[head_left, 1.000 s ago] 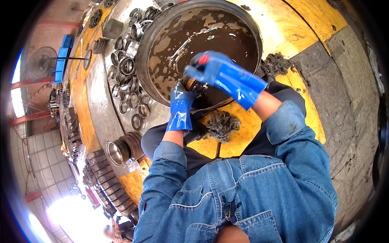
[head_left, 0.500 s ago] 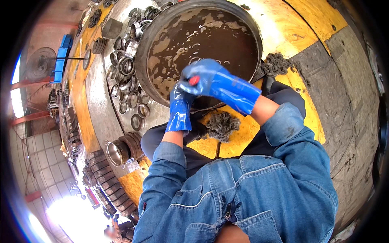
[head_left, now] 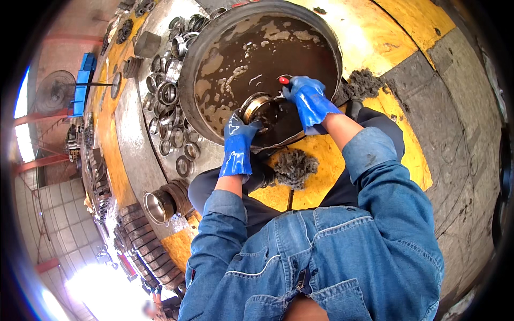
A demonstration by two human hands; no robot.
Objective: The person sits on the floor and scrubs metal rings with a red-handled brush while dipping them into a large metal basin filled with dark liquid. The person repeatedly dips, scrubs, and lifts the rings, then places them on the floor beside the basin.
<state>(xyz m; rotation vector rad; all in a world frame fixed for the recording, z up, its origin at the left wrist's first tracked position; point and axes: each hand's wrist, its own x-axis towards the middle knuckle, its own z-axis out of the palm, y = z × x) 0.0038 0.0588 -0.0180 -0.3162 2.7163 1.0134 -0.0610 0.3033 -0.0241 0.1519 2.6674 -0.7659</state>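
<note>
Left hand (head_left: 239,131) grasps a metal ring (head_left: 255,100) inside the near edge of a round tub (head_left: 188,80), left of centre; the right hand (head_left: 306,93) is curled around a red-ended tool (head_left: 284,81), mostly hidden. In the head view, the ring lies just beyond the left hand, the nearer one, and left of the right; it is round, without a long axis, and tilted. Counted: one held ring, one tub, one tool, two grey fibre clumps (head_left: 365,84); piled rings (head_left: 167,93) beside the tub's left edge overlap too much to count.
</note>
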